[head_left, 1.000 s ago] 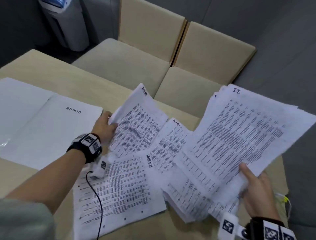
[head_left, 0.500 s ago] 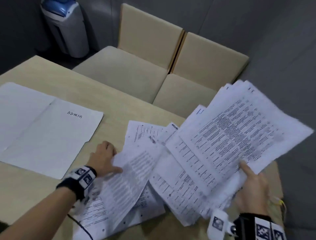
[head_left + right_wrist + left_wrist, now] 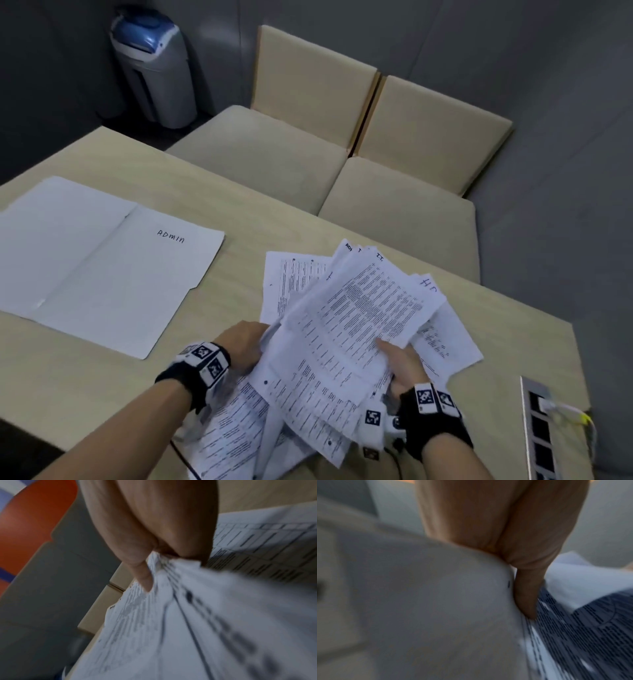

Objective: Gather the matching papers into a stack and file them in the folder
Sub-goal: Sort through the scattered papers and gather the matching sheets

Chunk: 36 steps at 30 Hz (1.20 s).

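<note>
Left hand: my left hand is at the left edge of the loose papers, knuckles up; in the left wrist view a finger lies along the edge of a printed sheet with a blank-backed sheet curving up on its other side. My fingers are on the paper, but I cannot tell whether they pinch it or only press.
Right hand: my right hand grips a fanned bundle of those papers at its near edge, thumb on top; the right wrist view shows the sheets bunched between thumb and fingers.
Papers: the bundle spreads away from my right fingers, tilted, with handwritten corner labels at its far end; "I.T." is readable, the others only in part. More printed sheets lie flat on the table under and around both hands, some running toward me past my left wrist, one lying to the right beyond my right fingers.
Folder: the folder lies opened flat on the table, well to the left of my left fingers and apart from the papers. "ADMIN" is handwritten near the top of its right-hand leaf. No sheets show inside it.
Beyond the fingers: two beige chairs stand side by side at the far edge of the table; a grey bin with a blue lid is on the floor further left.
Right of my right wrist: a metal socket strip is at the table edge with a cable plugged in.
</note>
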{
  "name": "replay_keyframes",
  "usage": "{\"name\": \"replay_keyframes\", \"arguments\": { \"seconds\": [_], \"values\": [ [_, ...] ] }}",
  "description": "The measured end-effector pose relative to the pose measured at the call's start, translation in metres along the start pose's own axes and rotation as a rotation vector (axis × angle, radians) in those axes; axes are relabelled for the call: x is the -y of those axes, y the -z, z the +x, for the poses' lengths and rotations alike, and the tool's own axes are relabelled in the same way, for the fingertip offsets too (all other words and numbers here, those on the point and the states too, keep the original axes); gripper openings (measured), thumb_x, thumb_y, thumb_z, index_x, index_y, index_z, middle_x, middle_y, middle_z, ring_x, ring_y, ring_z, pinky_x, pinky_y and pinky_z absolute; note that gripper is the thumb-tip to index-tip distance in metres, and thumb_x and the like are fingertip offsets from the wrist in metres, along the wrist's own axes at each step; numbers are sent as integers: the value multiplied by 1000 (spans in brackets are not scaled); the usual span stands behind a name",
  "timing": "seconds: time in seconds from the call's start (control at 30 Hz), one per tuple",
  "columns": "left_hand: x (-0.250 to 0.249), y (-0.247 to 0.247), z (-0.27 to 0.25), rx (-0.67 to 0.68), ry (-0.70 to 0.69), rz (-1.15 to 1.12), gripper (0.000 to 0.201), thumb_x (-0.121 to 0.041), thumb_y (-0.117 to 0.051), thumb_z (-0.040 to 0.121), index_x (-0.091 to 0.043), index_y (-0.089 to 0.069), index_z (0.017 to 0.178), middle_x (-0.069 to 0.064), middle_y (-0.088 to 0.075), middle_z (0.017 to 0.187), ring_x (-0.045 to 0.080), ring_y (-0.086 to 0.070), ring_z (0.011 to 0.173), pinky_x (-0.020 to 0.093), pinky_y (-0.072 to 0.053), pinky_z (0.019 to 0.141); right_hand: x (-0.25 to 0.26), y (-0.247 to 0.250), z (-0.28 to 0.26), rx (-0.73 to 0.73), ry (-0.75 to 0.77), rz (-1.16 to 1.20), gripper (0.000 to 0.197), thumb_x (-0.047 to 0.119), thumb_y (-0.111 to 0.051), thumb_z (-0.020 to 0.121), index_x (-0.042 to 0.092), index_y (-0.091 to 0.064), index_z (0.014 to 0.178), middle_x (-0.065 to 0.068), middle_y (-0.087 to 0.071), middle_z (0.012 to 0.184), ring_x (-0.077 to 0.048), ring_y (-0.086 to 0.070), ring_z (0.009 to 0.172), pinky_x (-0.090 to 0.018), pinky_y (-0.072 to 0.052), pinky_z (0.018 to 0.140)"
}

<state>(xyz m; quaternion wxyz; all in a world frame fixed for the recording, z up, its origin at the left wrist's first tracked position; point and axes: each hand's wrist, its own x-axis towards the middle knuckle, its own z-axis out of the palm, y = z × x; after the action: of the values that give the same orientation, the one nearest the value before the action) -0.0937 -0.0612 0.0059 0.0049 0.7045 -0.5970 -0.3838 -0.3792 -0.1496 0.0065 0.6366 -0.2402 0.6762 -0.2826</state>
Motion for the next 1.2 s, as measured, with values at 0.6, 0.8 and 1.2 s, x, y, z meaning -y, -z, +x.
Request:
{"name": "replay_keyframes", "arguments": {
  "seconds": [0.6,0.8,1.2],
  "values": [
    [4,143,-84,-201,-201,-1144,63,-45,-94,41,-9,-78,89,13,-77,84,26,-74,72,29,-60,60,29,51,-32,-15,219,37,44,0,-55,97,13,-53,139,-12,-64,131,-34,-63,115,-54,-46,103],
    [-64,76,-26,-132,-94,-1131,21,-10,-71,83,-8,-71,104,7,-79,100,15,-76,82,23,-59,67,9,29,-39,73,134,28,36,3,-60,94,15,-62,128,-11,-75,118,-36,-72,104,-55,-56,89],
    [-76,-37,46,-232,171,-286,94,-50,-76,73,-14,-33,149,12,-43,136,29,-46,123,45,-45,103,-4,-2,-34,-36,154,-331,35,35,-66,91,13,-64,117,-4,-69,112,-26,-66,102,-44,-53,97]
  ]
}}
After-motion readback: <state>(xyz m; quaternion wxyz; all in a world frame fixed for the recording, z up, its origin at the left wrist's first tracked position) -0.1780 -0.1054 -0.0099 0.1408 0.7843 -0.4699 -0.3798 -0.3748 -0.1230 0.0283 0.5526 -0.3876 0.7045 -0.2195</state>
